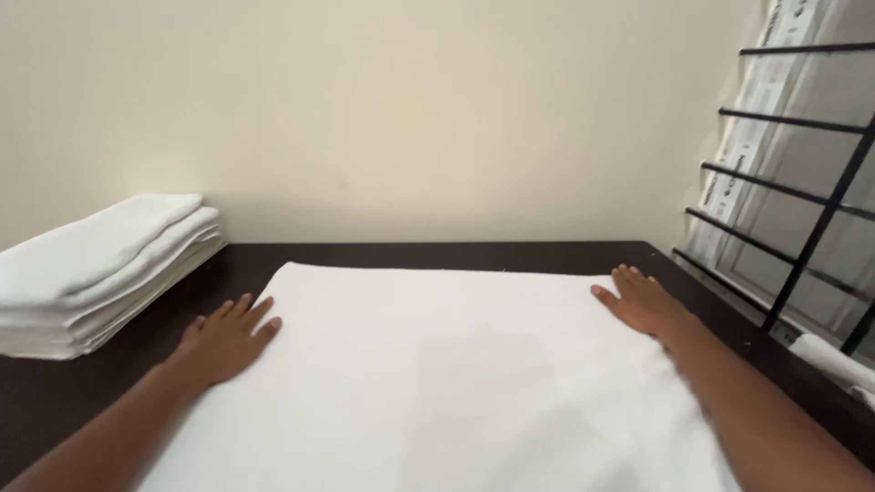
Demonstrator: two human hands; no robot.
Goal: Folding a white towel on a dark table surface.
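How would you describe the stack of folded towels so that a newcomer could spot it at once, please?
Start at the dark wooden table against the cream wall. At its far left corner, beyond the left hand, sits the stack of folded white towels. Unlike the large white cloth spread flat under both hands, it is layered and thick.
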